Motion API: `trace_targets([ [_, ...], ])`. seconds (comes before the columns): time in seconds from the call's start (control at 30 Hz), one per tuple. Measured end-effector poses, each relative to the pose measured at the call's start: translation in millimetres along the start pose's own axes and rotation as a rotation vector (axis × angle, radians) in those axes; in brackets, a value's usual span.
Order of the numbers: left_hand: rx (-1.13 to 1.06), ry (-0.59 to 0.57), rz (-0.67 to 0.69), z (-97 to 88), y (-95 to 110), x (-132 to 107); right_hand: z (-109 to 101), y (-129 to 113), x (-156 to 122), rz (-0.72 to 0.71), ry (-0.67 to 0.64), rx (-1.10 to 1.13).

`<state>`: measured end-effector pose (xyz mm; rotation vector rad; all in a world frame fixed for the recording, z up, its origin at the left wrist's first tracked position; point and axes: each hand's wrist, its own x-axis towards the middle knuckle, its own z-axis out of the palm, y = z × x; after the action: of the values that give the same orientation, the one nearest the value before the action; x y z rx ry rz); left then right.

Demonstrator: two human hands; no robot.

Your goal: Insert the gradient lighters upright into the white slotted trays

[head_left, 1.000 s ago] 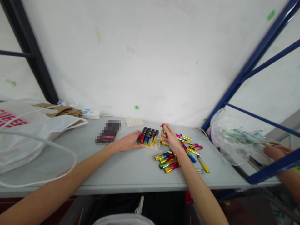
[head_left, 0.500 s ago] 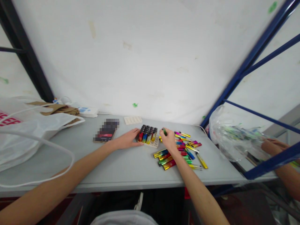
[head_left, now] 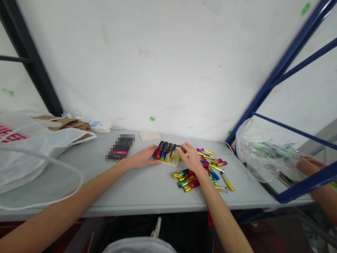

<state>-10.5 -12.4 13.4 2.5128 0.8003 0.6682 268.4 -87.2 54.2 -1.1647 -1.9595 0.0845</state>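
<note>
My left hand (head_left: 144,157) lies flat on the grey table (head_left: 137,189), fingers pressed against the left side of a white tray (head_left: 172,162) that holds several upright, black-capped coloured lighters (head_left: 165,151). My right hand (head_left: 190,158) is at the tray's right edge, fingers pinched on a green lighter (head_left: 179,156) that stands at the tray. A heap of loose shiny lighters (head_left: 207,172) lies just right of and below that hand.
An empty white tray (head_left: 150,135) and a dark packet (head_left: 119,151) lie behind the left hand. White plastic bags (head_left: 31,151) and a power strip (head_left: 98,126) fill the left. Another person's hands (head_left: 308,165) handle a clear bag (head_left: 263,154) past the blue frame (head_left: 302,186) at right.
My right hand has come down and left with the green lighter, from raised above the heap to the tray's right edge. The left hand has stayed against the tray.
</note>
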Motion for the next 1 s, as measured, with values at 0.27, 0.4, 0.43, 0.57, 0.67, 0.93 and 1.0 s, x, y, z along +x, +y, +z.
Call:
trace_targets([
  [0.27,-0.006,0.008,-0.003,-0.8,3,0,6,8,-1,0.040,-0.193,-0.071],
  [0.4,-0.005,0.009,0.007,-0.6,3,0,3,11,0,0.029,-0.288,-0.079],
  [0.43,-0.005,0.008,0.009,-0.2,3,0,3,11,0,0.020,-0.305,-0.098],
  [0.57,0.002,0.007,-0.003,1.3,0,0,4,8,3,0.016,-0.330,-0.253],
  [0.67,0.005,-0.002,-0.010,0.8,0,0,3,6,5,0.039,-0.354,-0.328],
  [0.93,0.009,-0.003,-0.009,-0.1,1,-1,-6,6,3,0.026,-0.431,-0.358],
  [1.0,0.008,0.005,-0.002,0.4,0,-1,-2,2,3,0.027,-0.416,-0.401],
])
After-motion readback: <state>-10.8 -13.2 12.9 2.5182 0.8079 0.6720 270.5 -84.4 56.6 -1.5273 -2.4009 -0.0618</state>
